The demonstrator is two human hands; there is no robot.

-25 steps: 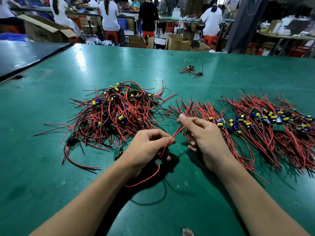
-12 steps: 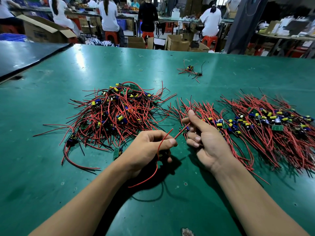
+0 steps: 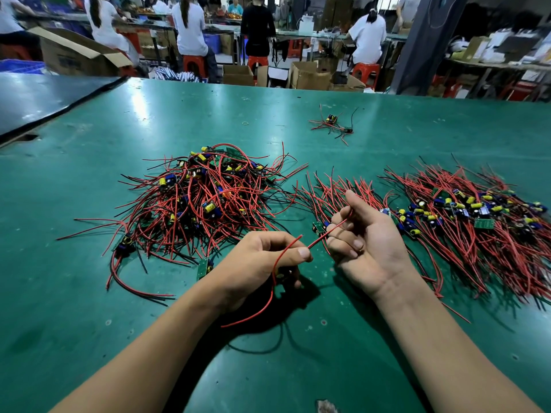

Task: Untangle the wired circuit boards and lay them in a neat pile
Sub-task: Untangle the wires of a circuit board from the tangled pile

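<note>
- Green bench (image 3: 89, 293) fills most of the frame, and people (image 3: 190, 28) sit at other tables along the top.
- Low in the middle, the left hand (image 3: 262, 263) has its fingers curled. Its thumb and first finger pinch a red wire (image 3: 323, 234).
- Just to its right, the right hand (image 3: 366, 236) is palm up with its fingers bent in. It holds the same wire up near its thumb.
- That wire runs on a slant between the two hands, from lower left to upper right. A loose end loops down under the left hand.
- One little circuit board (image 3: 319, 228) sits right at the right hand's fingertips. I cannot tell if it is joined to this wire.
- Up and to the left of the left hand is the tangled heap (image 3: 202, 198), close by.
- Off to the right is the neat pile (image 3: 477, 216), with its wires lying side by side.
- Since the right hand is nearer that pile, I think it should carry the freed board there.
- Far off, top middle, lies a small bundle (image 3: 332, 123).
</note>
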